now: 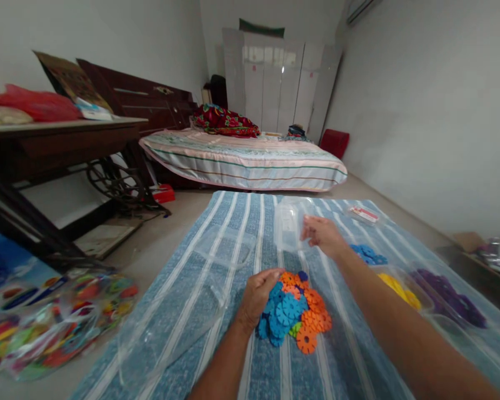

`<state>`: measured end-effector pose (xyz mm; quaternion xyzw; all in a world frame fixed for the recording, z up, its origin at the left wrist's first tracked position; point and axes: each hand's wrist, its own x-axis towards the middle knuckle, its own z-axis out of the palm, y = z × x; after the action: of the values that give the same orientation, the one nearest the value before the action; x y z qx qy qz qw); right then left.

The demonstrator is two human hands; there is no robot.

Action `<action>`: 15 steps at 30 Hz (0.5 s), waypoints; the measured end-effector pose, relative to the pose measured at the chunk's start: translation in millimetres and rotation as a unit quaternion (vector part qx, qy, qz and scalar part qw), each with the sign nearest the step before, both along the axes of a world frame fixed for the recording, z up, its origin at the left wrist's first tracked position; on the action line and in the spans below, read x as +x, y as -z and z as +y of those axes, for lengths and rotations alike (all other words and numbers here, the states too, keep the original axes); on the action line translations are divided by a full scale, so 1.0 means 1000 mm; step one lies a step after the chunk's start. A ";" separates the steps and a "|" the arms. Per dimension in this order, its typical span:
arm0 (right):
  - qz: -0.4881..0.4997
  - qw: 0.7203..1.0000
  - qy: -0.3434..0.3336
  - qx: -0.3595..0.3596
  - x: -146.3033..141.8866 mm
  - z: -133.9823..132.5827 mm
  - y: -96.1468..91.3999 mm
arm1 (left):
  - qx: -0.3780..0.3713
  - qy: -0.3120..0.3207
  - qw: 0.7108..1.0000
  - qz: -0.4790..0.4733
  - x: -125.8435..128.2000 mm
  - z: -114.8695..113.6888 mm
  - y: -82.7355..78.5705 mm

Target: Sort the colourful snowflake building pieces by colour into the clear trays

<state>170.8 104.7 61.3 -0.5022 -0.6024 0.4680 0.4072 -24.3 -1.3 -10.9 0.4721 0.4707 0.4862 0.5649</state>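
My left hand (260, 291) rests against the left side of a heap of notched plastic discs. Its fingers are curled together at the heap's upper edge, and what lies between them is hidden. The heap has blue discs (287, 308) on the left, orange discs (314, 316) on the right, plus a few green and dark blue ones. Farther forward, my right hand (321, 234) has its fingers closed at the right rim of a clear plastic box (289, 225), which shows no discs inside.
Right of my right arm are clear boxes with blue discs (367, 254), yellow discs (400, 290) and purple discs (448, 297). Clear lids (225, 244) lie left on the striped cloth (208, 328). Bags of colourful pieces (75, 322) lie on the floor; a bed (250, 161) stands ahead.
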 end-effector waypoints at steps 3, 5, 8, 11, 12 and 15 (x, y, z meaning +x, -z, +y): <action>-0.154 0.986 0.041 0.038 -0.019 0.008 0.012 | 0.020 -0.004 0.999 0.044 0.000 0.003 0.002; -0.253 0.964 0.050 0.067 -0.025 0.006 0.015 | 0.030 -0.005 0.998 0.063 -0.001 0.004 0.002; -0.381 0.918 0.055 0.093 -0.012 -0.007 0.009 | 0.049 -0.012 0.996 0.075 -0.001 0.003 0.001; -0.495 0.864 0.062 0.063 0.027 -0.024 -0.002 | 0.064 -0.037 0.994 0.080 0.001 0.001 -0.002; -0.529 0.845 0.064 0.043 0.040 -0.030 -0.004 | 0.066 -0.045 0.993 0.083 0.002 0.001 -0.003; -0.602 0.797 0.055 0.000 0.069 -0.047 -0.002 | 0.070 -0.048 0.992 0.096 0.007 -0.001 -0.008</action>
<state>239.6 57.3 62.9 -0.7145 -0.6978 0.0485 -0.0123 -17.5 -1.8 -3.2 0.5315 0.5101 0.4970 0.4586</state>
